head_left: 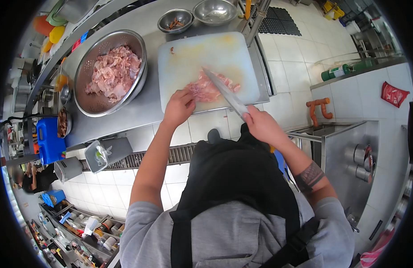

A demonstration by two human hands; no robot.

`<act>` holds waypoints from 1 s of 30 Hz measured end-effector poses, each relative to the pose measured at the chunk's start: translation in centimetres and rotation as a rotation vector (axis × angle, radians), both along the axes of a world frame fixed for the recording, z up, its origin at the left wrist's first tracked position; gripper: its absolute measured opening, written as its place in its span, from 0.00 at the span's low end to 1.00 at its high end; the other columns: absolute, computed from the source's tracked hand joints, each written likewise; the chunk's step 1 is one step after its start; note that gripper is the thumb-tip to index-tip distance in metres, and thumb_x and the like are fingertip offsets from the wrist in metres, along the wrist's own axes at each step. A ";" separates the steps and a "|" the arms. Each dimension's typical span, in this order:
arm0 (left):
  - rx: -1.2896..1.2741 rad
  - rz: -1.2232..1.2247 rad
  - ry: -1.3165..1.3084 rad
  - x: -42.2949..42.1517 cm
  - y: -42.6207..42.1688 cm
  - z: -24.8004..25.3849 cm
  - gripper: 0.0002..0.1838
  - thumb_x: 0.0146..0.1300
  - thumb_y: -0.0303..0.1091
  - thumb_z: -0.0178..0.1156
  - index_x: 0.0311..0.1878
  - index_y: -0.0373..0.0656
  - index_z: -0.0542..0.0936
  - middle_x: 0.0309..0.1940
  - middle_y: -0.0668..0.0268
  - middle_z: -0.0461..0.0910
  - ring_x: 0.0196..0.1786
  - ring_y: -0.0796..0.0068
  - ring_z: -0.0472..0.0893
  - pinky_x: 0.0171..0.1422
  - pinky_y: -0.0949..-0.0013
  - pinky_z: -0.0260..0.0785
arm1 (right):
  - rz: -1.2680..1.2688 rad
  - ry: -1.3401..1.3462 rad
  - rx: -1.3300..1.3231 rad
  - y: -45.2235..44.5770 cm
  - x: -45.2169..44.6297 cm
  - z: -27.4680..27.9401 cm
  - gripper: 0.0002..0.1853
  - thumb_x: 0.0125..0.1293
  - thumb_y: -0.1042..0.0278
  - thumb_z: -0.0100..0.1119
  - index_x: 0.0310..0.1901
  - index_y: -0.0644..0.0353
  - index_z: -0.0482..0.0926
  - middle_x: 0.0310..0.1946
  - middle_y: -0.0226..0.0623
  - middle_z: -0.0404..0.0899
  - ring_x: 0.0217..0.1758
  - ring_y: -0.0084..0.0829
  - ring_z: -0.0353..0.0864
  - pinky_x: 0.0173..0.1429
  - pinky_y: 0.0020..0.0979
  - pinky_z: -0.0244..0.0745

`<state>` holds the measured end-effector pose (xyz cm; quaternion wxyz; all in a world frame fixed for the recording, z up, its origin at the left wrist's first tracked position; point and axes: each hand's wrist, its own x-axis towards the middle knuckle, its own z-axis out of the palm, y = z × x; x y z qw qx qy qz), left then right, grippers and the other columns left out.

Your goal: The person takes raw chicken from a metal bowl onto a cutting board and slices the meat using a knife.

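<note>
My right hand (262, 123) is closed around the handle of a large kitchen knife (227, 94), its blade pointing up and to the left across a piece of pale pink raw meat (206, 90). At the left end of this meat, my left hand (180, 106) has its fingers curled and pressed together on the edge. Both the meat and the blade are over a white cutting board (184, 62), stained yellowish in places. A small reddish scrap (172, 50) lies near the board's upper left corner.
Left of the board stands a big metal colander (81, 80) heaped with raw meat pieces (113, 71). Behind are two steel bowls, one (165, 27) holding brownish bits. A blue jug (50, 140) and a grey bin (119, 149) are lower left. Another person (39, 178) is far left.
</note>
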<state>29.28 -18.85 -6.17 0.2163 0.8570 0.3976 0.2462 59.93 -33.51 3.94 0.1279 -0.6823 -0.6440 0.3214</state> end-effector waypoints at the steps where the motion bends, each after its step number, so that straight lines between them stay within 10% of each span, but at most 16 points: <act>1: -0.032 0.024 0.039 -0.1 -0.1 0.4 0.09 0.62 0.29 0.71 0.45 0.39 0.89 0.57 0.56 0.85 0.63 0.52 0.81 0.67 0.53 0.77 | 0.000 0.001 0.002 0.7 -0.7 -0.6 0.13 0.83 0.59 0.51 0.51 0.62 0.71 0.29 0.59 0.83 0.38 0.66 0.84 0.44 0.65 0.75; 5: -0.134 0.167 0.262 2.7 0.8 2.5 0.13 0.55 0.32 0.75 0.43 0.41 0.89 0.53 0.58 0.86 0.60 0.52 0.82 0.68 0.48 0.75 | -0.092 0.029 0.055 3.5 -2.7 -1.2 0.15 0.83 0.59 0.51 0.52 0.64 0.72 0.31 0.61 0.84 0.39 0.67 0.85 0.45 0.64 0.76; 8: 0.012 0.252 -0.158 6.4 3.3 2.2 0.11 0.59 0.29 0.69 0.45 0.39 0.89 0.59 0.53 0.84 0.69 0.52 0.77 0.73 0.52 0.73 | -0.183 0.058 0.074 4.6 -1.9 -0.8 0.15 0.82 0.58 0.52 0.52 0.64 0.72 0.31 0.62 0.84 0.39 0.68 0.84 0.45 0.64 0.76; 11: 0.160 -0.071 0.058 8.2 7.2 1.4 0.13 0.57 0.30 0.69 0.46 0.41 0.90 0.62 0.54 0.83 0.72 0.52 0.74 0.75 0.53 0.71 | -0.269 0.095 0.056 4.2 0.5 -0.6 0.16 0.82 0.56 0.53 0.51 0.63 0.73 0.31 0.62 0.83 0.39 0.70 0.83 0.44 0.63 0.76; 17: -0.286 -0.279 0.511 7.9 11.7 5.8 0.14 0.52 0.32 0.71 0.42 0.38 0.88 0.46 0.61 0.88 0.51 0.58 0.87 0.58 0.53 0.78 | -0.516 0.226 -0.038 0.7 5.9 0.6 0.16 0.83 0.57 0.53 0.48 0.64 0.72 0.28 0.55 0.83 0.25 0.55 0.85 0.34 0.52 0.79; 20: -0.553 -0.176 0.188 7.2 11.7 9.3 0.12 0.57 0.29 0.71 0.45 0.39 0.86 0.37 0.66 0.86 0.41 0.70 0.86 0.49 0.61 0.78 | -0.647 0.302 -0.068 -1.9 7.9 0.3 0.16 0.83 0.57 0.53 0.48 0.65 0.70 0.27 0.48 0.83 0.18 0.39 0.83 0.25 0.41 0.78; 23: -1.115 -0.128 -0.369 7.0 12.5 10.0 0.20 0.68 0.24 0.70 0.61 0.35 0.79 0.49 0.60 0.88 0.48 0.72 0.88 0.53 0.67 0.82 | -0.712 0.361 -0.100 -3.6 10.0 -1.7 0.15 0.84 0.57 0.53 0.48 0.63 0.69 0.24 0.40 0.78 0.15 0.30 0.78 0.18 0.34 0.73; 30: -1.268 -0.245 -0.969 9.2 7.5 13.7 0.27 0.71 0.19 0.66 0.71 0.34 0.71 0.57 0.59 0.85 0.55 0.67 0.89 0.57 0.63 0.85 | -0.759 0.427 -0.109 -3.2 9.6 -1.2 0.15 0.84 0.58 0.53 0.46 0.62 0.68 0.22 0.37 0.74 0.14 0.28 0.75 0.19 0.34 0.71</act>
